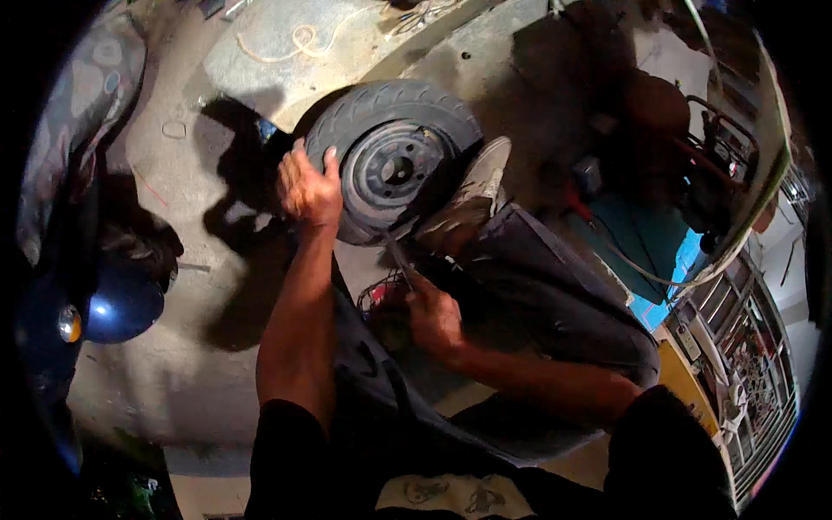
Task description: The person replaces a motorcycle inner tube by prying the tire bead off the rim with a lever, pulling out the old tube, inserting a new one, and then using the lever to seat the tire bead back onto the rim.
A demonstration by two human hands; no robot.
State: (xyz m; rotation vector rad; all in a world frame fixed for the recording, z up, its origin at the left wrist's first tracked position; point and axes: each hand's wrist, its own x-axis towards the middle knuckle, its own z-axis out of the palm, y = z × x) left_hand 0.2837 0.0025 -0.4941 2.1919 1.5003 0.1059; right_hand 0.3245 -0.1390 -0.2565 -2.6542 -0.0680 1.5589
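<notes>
A small wheel with a black tyre (381, 102) and a dark metal rim (371, 178) lies tilted in front of me. My left hand (309, 192) is on the left side of the tyre, thumb raised, the other fingers curled at its outer edge and partly hidden. Closed round a thin metal tyre lever (398, 253), my right hand (436, 319) is just below the wheel. The lever's far end meets the lower edge of the wheel; whether it is under the bead, I cannot tell. My shoe (479, 186) is against the wheel's right side.
Beyond the wheel, a pale cord (303, 39) lies on the concrete. A dark blue motor scooter (126, 299) stands at the left. To the right are dark machinery (659, 108), a curving hose (641, 270) and a metal rack (750, 347) with tangled items.
</notes>
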